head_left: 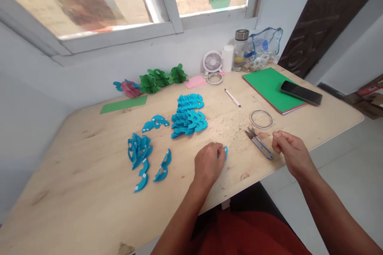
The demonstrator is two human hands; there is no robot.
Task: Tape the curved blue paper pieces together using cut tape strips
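Observation:
My left hand (209, 162) is closed on a small blue paper cutout (226, 153), most of it hidden behind the fingers, low over the tabletop. Thumb and forefinger of my right hand (291, 152) are pinched together near the front edge; whatever is between them is too small to make out. Just left of that hand lie thread snips (259, 144), blades pointing away from me. A roll of thin tape (261, 119) rests flat behind the snips. Stacked blue scalloped paper pieces (189, 121) stand beyond my left hand, and more blue pieces with white patches (139, 152) lie to its left.
Along the wall are green paper shapes (160, 77), a pink one (131, 88), a small fan (212, 62) and a glass bottle (240, 50). A phone (301, 93) overlaps green sheets (269, 87) at right. A pen (232, 98) lies mid-table.

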